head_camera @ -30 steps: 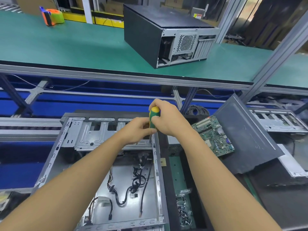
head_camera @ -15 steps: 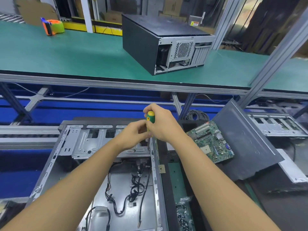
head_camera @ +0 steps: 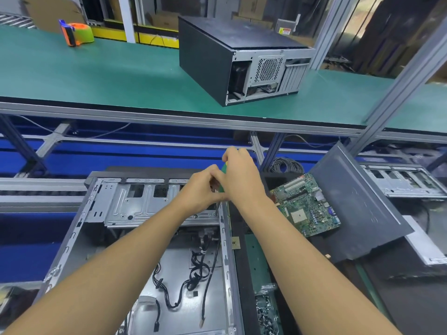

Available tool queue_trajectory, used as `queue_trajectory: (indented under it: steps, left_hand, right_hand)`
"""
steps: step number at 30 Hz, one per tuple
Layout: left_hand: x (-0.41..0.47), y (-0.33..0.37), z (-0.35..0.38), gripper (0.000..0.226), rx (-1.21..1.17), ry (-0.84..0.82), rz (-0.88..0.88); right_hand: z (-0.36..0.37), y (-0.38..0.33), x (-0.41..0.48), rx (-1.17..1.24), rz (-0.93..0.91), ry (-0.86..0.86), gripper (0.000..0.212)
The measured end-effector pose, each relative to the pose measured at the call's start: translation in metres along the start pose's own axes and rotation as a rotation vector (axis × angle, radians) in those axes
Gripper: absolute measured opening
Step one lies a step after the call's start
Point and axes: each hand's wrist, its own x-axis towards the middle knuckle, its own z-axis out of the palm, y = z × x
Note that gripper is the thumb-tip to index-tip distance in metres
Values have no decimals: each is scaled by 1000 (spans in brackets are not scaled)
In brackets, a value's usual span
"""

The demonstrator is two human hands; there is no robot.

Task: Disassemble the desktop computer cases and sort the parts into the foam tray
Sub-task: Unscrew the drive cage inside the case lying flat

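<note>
Green belt at back carries a closed second case (head_camera: pixel 212 59); open case (head_camera: pixel 79 228) sits near-left on the lower bench.
Right hand (head_camera: pixel 242 180) curls round the screwdriver (head_camera: pixel 224 170), left hand (head_camera: pixel 205 189) pinches its shaft, tip at the drive cage's (head_camera: pixel 145 206) right corner. Motherboard (head_camera: pixel 307 206) and side panel (head_camera: pixel 358 201) lie out, right of the open case; cage and cables (head_camera: pixel 196 269) are left to remove: roughly midway, I judge.

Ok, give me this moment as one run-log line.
hands: right hand grips screwdriver, left hand pinches it lower | tip: at bracket in open case | circuit board: right of case
</note>
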Motion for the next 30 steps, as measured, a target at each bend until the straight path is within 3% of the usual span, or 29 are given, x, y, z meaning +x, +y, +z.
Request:
queue_trajectory:
  steps: [2, 5, 8, 12, 14, 18, 21, 24, 27, 30]
  left_hand:
    - [0, -3, 0, 33, -34, -14, -16]
    - [-4, -5, -7, 26, -88, -165, -36]
    - [-8, -11, -11, 39, -72, -248, -53]
    - [-6, -14, -15, 15, -55, -158, -93]
    - [-7, -12, -13, 17, -3, -80, -100]
    - [-9, -9, -2, 28, 24, 23, -111]
    - [-9, -10, 2, 32, 28, 48, -75]
    - [-9, -12, -3, 29, -48, -29, -76]
    - [-12, -15, -11, 23, -244, -87, -24]
    - [-11, -13, -13, 21, -217, -71, -17]
  right_hand:
    - [0, 1, 0, 61, -48, -49, 21]
    - [-4, 3, -1, 88, -124, -166, 21]
    - [-10, 1, 0, 109, -217, -277, 22]
    - [-9, -5, 5, 51, -226, -336, 22]
    - [-6, -5, 6, -61, -185, -268, 24]
    - [-2, -8, 2, -136, -62, -82, 60]
    - [2, -13, -1, -10, -47, -102, 48]
    - [-4, -11, -3, 10, -120, -115, 30]
    - [-18, -7, -3, 14, -151, -227, 40]
    - [-26, -6, -4, 46, -145, -313, 47]
